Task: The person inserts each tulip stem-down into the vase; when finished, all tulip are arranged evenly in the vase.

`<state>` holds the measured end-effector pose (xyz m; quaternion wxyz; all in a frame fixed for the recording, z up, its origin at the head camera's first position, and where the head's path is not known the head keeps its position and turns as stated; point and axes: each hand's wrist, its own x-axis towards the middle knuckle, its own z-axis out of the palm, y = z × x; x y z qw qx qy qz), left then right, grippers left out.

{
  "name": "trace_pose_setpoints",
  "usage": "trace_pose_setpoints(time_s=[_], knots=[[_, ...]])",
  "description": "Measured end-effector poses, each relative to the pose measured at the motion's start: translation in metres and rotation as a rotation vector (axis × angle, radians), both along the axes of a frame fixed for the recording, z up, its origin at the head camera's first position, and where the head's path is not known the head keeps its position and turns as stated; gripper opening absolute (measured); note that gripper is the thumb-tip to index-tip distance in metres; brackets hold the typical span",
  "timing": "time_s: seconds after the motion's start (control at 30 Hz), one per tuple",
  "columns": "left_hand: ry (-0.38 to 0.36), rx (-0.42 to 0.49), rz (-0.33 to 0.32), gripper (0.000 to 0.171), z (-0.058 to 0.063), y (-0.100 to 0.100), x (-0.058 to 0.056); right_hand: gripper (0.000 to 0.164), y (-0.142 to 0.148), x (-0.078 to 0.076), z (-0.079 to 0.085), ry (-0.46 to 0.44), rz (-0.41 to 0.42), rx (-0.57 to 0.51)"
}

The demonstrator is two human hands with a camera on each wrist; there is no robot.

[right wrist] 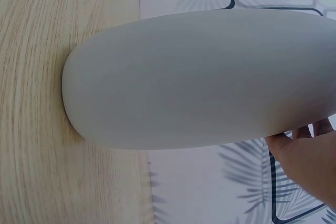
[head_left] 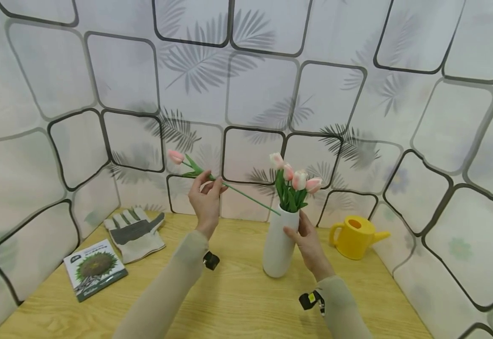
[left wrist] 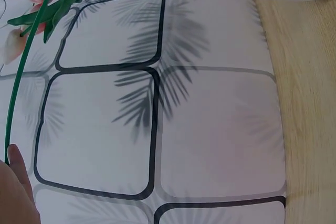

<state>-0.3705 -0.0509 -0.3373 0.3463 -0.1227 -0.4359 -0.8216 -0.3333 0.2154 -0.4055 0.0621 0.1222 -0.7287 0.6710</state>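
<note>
My left hand [head_left: 206,200] pinches a pink artificial tulip [head_left: 176,157] by its green stem. The flower head points up to the left, and the stem [left wrist: 26,59] slants down to the right, its lower end at the mouth of a white vase [head_left: 278,245]. In the head view I cannot tell whether that end is inside the rim or in front of it. Several pink-and-white tulips [head_left: 299,180] stand in the vase. My right hand [head_left: 310,242] grips the vase's right side near the top, thumb in front; in the right wrist view the vase [right wrist: 184,82] hides part of the fingers.
A yellow watering can [head_left: 355,238] stands right of the vase. On the left of the wooden table [head_left: 238,301] lie grey-and-white work gloves [head_left: 138,235] and a packet with a round green plant picture [head_left: 95,268]. Patterned cloth walls [head_left: 254,155] enclose the back and sides.
</note>
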Motion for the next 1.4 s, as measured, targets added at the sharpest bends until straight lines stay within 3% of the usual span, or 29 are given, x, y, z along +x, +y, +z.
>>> trace_pose_setpoints(time_s=[0.3,0.53,0.83,1.03,1.2,1.4], knots=[[0.028,0.034,0.014,0.034,0.019,0.010,-0.004,0.081,0.000,-0.001,0.001,0.008,0.003,0.001],[0.069,-0.048,0.056,0.039,0.033,0.019,-0.002,0.080,0.000,-0.001,0.001,0.010,0.001,-0.004],[0.108,-0.182,0.108,0.033,0.039,0.033,0.002,0.081,0.000,0.001,0.000,-0.014,-0.011,0.009],[0.149,-0.204,0.086,0.033,0.043,0.040,0.004,0.080,0.000,-0.001,-0.002,0.005,-0.013,0.000],[0.123,-0.235,0.079,0.032,0.043,0.044,0.005,0.081,0.001,0.000,-0.002,-0.009,-0.012,0.002],[0.146,-0.365,0.111,0.030,0.042,0.052,0.009,0.080,0.000,0.000,-0.001,-0.006,-0.006,-0.004]])
